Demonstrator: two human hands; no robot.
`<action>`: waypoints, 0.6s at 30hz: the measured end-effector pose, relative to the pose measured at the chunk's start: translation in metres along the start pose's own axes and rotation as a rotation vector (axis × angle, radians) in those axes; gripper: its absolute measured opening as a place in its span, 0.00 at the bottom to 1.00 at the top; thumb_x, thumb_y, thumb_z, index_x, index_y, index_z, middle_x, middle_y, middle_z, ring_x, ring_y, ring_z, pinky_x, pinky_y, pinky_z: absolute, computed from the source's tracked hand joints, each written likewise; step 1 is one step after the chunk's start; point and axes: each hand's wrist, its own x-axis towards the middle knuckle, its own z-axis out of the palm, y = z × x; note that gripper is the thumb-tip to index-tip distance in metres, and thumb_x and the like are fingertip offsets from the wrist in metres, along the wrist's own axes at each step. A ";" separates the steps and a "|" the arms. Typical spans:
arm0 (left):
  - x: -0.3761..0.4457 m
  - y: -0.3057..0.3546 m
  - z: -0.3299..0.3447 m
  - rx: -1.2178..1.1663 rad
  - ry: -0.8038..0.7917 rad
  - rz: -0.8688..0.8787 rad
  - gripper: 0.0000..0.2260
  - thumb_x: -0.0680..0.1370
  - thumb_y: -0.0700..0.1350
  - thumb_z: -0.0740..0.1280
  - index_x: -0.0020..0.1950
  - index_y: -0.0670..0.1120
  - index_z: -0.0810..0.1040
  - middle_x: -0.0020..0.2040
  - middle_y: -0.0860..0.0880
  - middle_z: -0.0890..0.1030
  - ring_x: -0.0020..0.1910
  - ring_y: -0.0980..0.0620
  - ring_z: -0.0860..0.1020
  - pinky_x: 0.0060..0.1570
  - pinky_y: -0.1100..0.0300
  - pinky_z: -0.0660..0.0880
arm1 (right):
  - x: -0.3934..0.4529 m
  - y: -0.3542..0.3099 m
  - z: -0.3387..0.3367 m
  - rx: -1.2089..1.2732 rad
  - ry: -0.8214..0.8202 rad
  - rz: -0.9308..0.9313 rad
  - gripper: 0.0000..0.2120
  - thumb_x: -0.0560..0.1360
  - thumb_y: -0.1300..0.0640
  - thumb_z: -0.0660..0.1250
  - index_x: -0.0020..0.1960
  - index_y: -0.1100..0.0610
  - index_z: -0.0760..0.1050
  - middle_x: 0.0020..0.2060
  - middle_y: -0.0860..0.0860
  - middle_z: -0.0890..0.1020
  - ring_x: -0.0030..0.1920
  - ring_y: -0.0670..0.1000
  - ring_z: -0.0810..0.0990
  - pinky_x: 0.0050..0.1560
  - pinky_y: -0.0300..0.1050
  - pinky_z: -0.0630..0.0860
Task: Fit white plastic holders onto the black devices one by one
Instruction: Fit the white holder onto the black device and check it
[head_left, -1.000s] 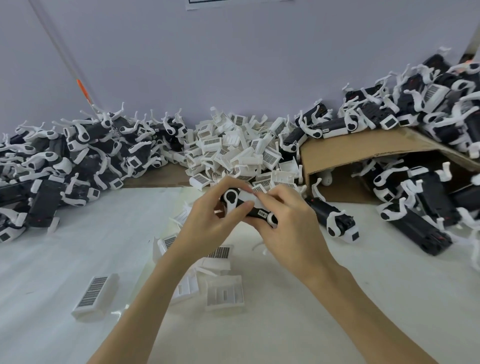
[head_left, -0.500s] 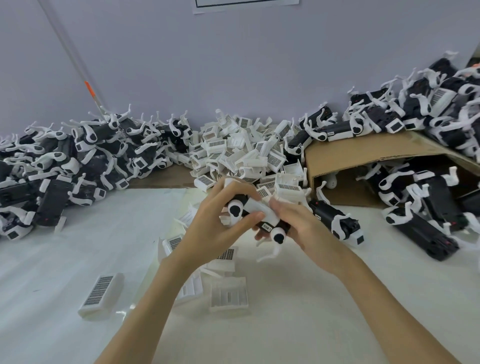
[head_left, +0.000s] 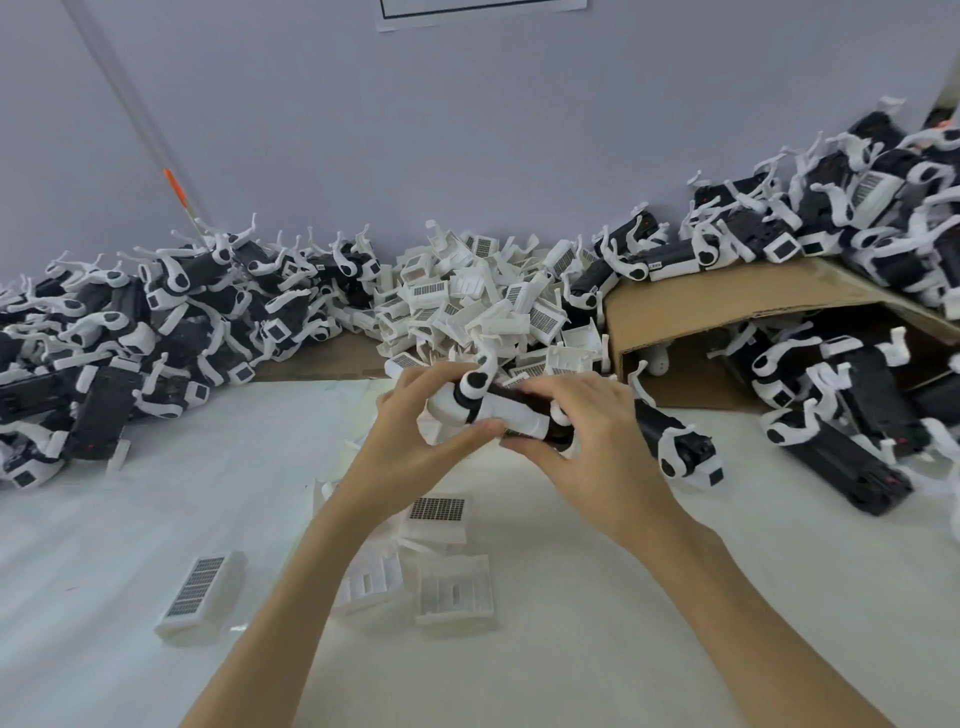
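Observation:
A black device (head_left: 524, 402) with white arms lies across both my hands above the table's middle. A white plastic holder (head_left: 511, 421) sits over its body. My left hand (head_left: 415, 441) grips the device's left end, thumb under the holder. My right hand (head_left: 597, 441) curls round the right end, thumb pressing the holder's lower edge. Several loose white holders (head_left: 452, 597) lie on the table below my hands, one more (head_left: 200, 597) to the left.
A heap of white holders (head_left: 483, 306) rises at the back centre. Piles of black devices lie at the left (head_left: 130, 332) and at the right in and on a cardboard box (head_left: 727, 296). One fitted device (head_left: 675, 447) lies beside my right hand. White table (head_left: 156, 519).
My hands have turned the device level and lifted it slightly. My right hand has come over its right end, where before it held from below.

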 end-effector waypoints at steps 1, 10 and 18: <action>0.000 0.000 0.000 -0.006 0.004 -0.003 0.20 0.72 0.62 0.76 0.63 0.62 0.81 0.62 0.56 0.79 0.67 0.51 0.75 0.73 0.42 0.69 | 0.000 -0.001 0.000 0.015 -0.021 -0.016 0.20 0.75 0.48 0.78 0.62 0.56 0.81 0.56 0.45 0.84 0.58 0.51 0.80 0.64 0.52 0.70; 0.002 0.000 0.002 -0.036 0.028 -0.006 0.13 0.74 0.60 0.77 0.56 0.59 0.86 0.51 0.61 0.83 0.58 0.57 0.79 0.64 0.50 0.72 | 0.004 -0.001 -0.004 0.252 -0.206 0.146 0.09 0.81 0.52 0.72 0.60 0.53 0.82 0.51 0.43 0.84 0.55 0.47 0.80 0.58 0.47 0.75; -0.002 -0.001 0.013 -0.090 -0.140 0.129 0.33 0.76 0.58 0.74 0.79 0.56 0.66 0.71 0.57 0.78 0.72 0.52 0.76 0.67 0.60 0.73 | 0.013 0.006 -0.016 1.000 -0.248 0.745 0.16 0.85 0.52 0.62 0.51 0.63 0.81 0.40 0.58 0.82 0.38 0.54 0.82 0.48 0.57 0.75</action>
